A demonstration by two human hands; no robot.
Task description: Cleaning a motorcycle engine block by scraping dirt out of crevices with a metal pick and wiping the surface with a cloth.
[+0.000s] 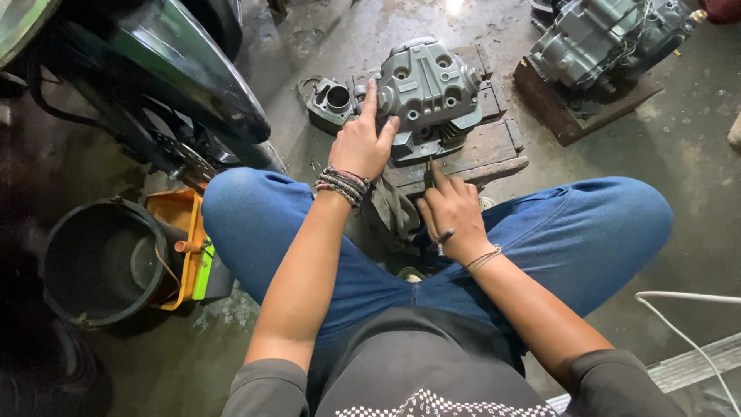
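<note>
Knees (255, 224) flank hands (363, 143) touching cylinder head (428, 93).

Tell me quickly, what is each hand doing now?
Left hand: open, resting on the grey engine part.
Right hand: loosely curled, index finger pointing; holding nothing visible.

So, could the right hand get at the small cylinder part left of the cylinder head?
Probably not directly: the right hand rests low by the wooden block, and the left hand, pressed on the cylinder head, lies between it and the small cylinder part.
</note>
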